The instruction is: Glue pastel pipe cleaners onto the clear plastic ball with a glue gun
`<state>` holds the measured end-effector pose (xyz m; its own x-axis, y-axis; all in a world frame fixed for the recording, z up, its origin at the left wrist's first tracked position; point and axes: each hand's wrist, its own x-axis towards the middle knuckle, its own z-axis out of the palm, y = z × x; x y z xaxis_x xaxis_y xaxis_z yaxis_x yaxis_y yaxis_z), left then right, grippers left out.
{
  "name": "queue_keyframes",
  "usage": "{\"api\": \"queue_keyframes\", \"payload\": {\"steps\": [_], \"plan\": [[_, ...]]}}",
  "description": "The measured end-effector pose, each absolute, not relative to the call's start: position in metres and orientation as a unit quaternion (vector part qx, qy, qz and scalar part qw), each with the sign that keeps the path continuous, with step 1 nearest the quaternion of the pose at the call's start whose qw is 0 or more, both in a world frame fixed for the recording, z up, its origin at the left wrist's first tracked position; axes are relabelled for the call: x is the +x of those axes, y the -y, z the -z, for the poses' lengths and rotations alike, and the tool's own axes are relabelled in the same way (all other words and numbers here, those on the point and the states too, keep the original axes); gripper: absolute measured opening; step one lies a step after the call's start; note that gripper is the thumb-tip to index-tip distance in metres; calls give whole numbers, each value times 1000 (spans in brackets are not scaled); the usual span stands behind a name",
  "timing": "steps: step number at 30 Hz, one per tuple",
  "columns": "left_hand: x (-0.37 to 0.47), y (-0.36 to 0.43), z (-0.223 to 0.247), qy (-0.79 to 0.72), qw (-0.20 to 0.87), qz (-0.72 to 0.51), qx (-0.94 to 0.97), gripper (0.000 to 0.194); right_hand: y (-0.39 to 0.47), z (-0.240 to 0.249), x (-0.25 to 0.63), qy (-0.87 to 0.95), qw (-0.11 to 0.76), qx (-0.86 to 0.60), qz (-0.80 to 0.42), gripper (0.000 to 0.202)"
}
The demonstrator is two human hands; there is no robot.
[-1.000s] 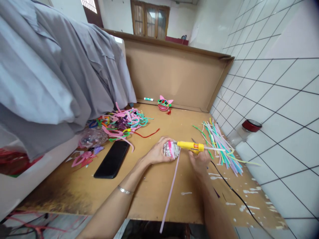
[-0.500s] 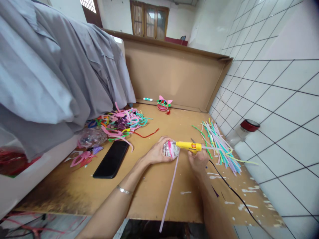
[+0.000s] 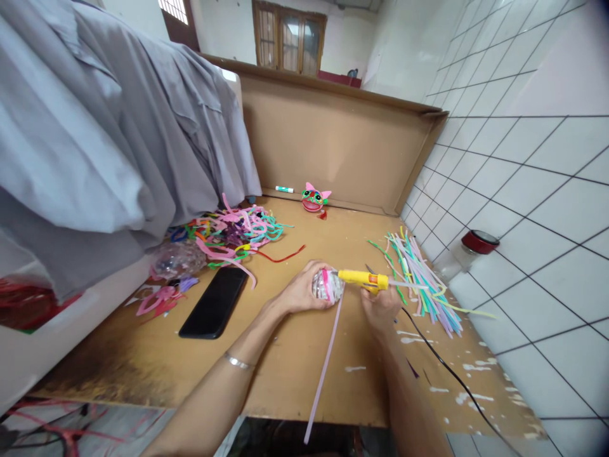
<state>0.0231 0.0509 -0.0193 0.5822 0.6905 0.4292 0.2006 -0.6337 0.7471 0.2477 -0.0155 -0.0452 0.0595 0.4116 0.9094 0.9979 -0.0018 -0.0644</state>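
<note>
My left hand (image 3: 304, 289) is wrapped round a small clear ball (image 3: 335, 289) with a pink band across it. A long pale purple strip (image 3: 323, 374) runs from the ball down past the table's front edge. In my right hand (image 3: 382, 308) is a yellow glue gun (image 3: 364, 280), its nozzle at the upper right of the ball, apparently touching or very near it. A glue stick sticks out of the gun's rear. Behind the gun, the tip of a pointed metal tool shows, the rest hidden.
Fuzzy coloured stems (image 3: 425, 285) lie at the right, beside a red-lidded jar (image 3: 480, 241). A black phone (image 3: 214, 303) and tangled stems (image 3: 238, 231) are at the left. A decorated face figure (image 3: 314, 198) and a marker (image 3: 284, 189) stand back. A black cord (image 3: 442, 362) crosses the right.
The view has shifted slightly, moving things a little to the right in the picture. Both hands keep their hold, with the nozzle still at the ball.
</note>
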Motion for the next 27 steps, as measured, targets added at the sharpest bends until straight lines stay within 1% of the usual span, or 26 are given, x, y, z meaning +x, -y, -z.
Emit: {"api": "queue_keyframes", "payload": {"steps": [6, 15, 23, 27], "plan": [[23, -52, 21, -259, 326, -377, 827, 75, 16, 44, 248, 573, 394, -614, 374, 9], [24, -52, 21, -260, 328, -382, 824, 75, 17, 46, 250, 584, 385, -604, 383, 9], [24, -50, 17, -263, 328, -374, 827, 75, 17, 49, 252, 582, 391, -602, 382, 12], [25, -51, 20, -262, 333, -375, 825, 75, 18, 47, 253, 582, 399, -612, 357, 14]]}}
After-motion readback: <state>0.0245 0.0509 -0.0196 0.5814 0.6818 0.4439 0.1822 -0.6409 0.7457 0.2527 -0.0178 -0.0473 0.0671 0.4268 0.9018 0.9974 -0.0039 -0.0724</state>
